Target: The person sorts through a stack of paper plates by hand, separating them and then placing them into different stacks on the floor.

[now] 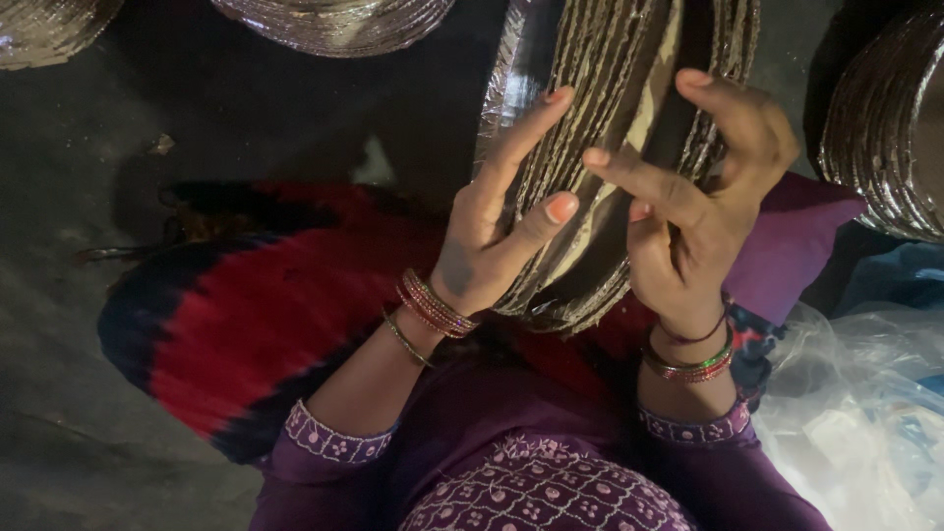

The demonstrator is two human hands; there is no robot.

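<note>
Purple fabric with white embroidered lattice and flower trim (536, 492) fills the bottom edge, closest to the lens, its two cuffs ending at the forearms. Above the cuffs, thin metal bangles in red, gold and green ring each wrist. Left hand (492, 241) is spread flat against the near face of a stack of round paper plates (600, 128), thumb pressed along the ribbed edges and index finger pointing up the silver-foil side; the fingers are apart, bracing rather than gripping. Right hand (703, 211) has its fingers separated and hooked into the stack from the other side, index finger laid across the plate rims and the upper fingers curled over the top, parting the plates. The stack stands on edge, tilted, held between both hands above the lap; its rims show as fine corrugated brown layers with a shiny foil face at the left. Under the arms lies a red cloth with dark blue-black stripes (246, 324), soft and folded, spread over a dull grey floor (79, 197). Further stacks of foil-faced plates sit at the upper left (49, 25), upper centre (334, 20) and right edge (885, 128), all apart from the hands. Crumpled clear plastic sheeting (865, 393) lies at the lower right, just beside the right sleeve.
</note>
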